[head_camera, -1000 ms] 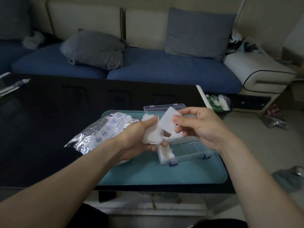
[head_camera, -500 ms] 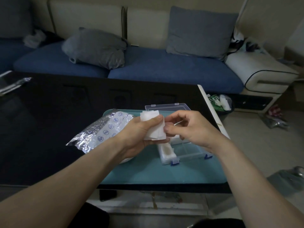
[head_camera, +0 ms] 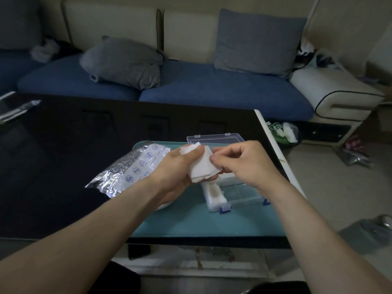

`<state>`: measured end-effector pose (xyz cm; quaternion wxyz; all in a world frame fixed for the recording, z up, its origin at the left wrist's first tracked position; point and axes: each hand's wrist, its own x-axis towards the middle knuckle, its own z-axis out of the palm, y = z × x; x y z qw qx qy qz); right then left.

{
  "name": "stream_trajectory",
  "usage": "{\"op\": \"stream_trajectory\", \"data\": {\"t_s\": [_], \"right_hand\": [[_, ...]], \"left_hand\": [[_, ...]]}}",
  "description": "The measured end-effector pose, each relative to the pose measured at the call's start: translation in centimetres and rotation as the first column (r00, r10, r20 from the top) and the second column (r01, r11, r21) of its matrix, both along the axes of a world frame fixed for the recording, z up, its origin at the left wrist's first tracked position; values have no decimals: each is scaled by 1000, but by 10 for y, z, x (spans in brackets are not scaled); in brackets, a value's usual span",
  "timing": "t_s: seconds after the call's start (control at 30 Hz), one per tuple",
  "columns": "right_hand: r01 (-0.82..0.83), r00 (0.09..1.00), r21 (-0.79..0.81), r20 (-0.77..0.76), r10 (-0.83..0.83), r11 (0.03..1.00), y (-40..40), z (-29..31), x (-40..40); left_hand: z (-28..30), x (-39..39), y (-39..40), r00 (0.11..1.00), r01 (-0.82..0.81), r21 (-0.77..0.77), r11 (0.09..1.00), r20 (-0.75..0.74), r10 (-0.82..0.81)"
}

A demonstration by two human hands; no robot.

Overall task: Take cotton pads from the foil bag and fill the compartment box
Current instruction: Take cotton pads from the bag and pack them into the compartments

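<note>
My left hand holds a stack of white cotton pads above the teal tray. My right hand pinches the right edge of that stack with thumb and forefinger. Under both hands lies the clear compartment box, its lid open towards the back. Its left compartment holds white pads; the others look bare. The silver foil bag lies to the left, half on the tray, half on the dark table.
The dark glossy table stretches to the left, with a clear wrapper at its far left. A blue sofa with grey cushions stands behind. A bin bag and litter lie on the floor to the right.
My right hand held a single pad up a second ago. It has since come back to the stack in my left hand and now pinches its edge.
</note>
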<state>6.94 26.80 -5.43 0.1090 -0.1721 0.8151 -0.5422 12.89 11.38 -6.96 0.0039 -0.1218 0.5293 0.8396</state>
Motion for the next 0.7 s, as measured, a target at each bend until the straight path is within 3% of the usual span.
{"op": "stream_trajectory", "data": {"t_s": [0.13, 0.3, 0.43, 0.57, 0.7], "right_hand": [[52, 996, -34, 81, -49, 998, 1, 1, 0], [267, 960, -156, 134, -248, 951, 6, 6, -7], [152, 964, -201, 244, -101, 968, -3, 4, 0], [115, 978, -102, 187, -94, 988, -18, -4, 13], [114, 989, 67, -101, -107, 991, -15, -3, 8]], "left_hand": [[-4, -2, 2, 997, -79, -54, 995, 10, 79], [-5, -4, 1, 988, -150, 7, 989, 29, 149], [0, -4, 3, 998, -60, 79, 995, 39, 57], [5, -3, 5, 985, 154, 196, 969, 50, -167], [3, -1, 4, 975, 214, 112, 970, 42, -220]]}}
